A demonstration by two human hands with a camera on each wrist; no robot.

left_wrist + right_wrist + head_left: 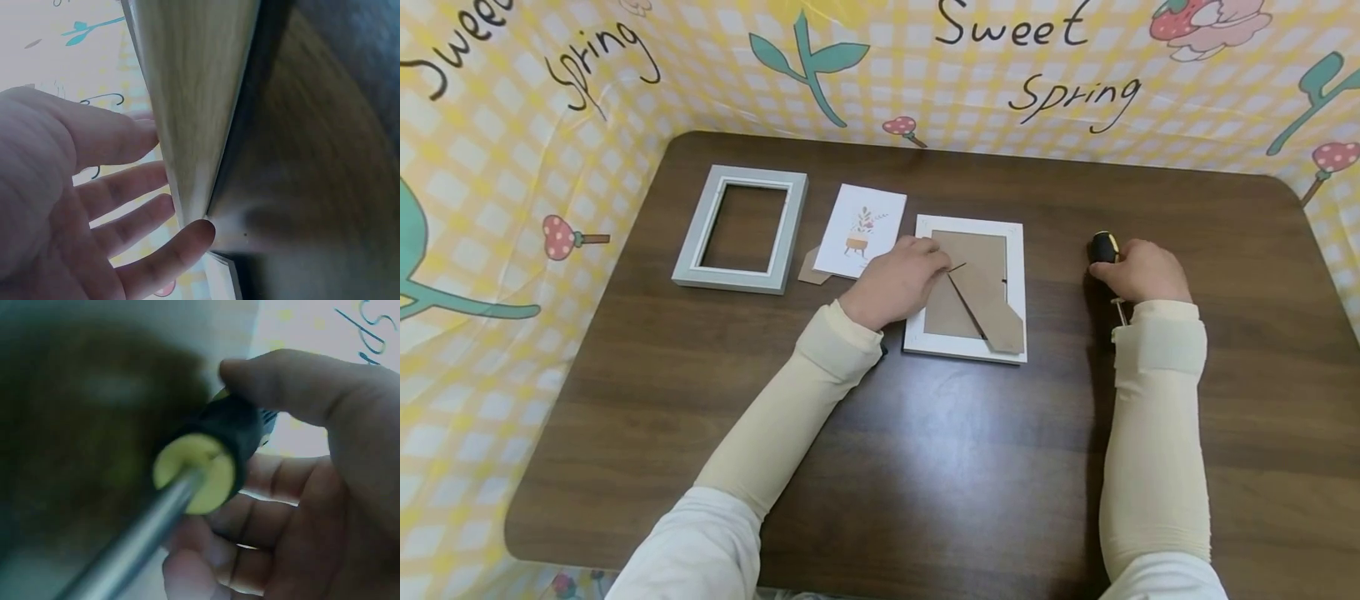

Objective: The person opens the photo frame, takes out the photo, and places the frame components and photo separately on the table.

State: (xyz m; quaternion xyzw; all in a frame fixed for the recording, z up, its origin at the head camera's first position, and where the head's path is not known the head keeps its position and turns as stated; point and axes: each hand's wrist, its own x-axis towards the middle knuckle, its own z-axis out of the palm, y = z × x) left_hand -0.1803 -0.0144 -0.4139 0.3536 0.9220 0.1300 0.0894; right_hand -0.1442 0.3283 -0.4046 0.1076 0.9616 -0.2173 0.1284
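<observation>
A black-and-yellow screwdriver [1103, 247] is in my right hand [1150, 271], its handle held between thumb and fingers. The right wrist view shows the metal shaft [134, 544] coming out of the handle's yellow end. My left hand [898, 279] is over the left side of a white picture frame [1015, 250] lying face down. Its fingertips are by the upper end of the brown cardboard stand [992, 308] on the backing. In the left wrist view the fingers [128, 225] are spread and mostly straight; what they touch is unclear.
A light grey, hollow frame [796, 221] lies at the left of the brown table [715, 400]. Between the frames is a white card [842, 221] with a plant drawing, partly covering a brown cardboard piece [811, 268]. Yellow checked cloth [970, 83] hangs behind the table.
</observation>
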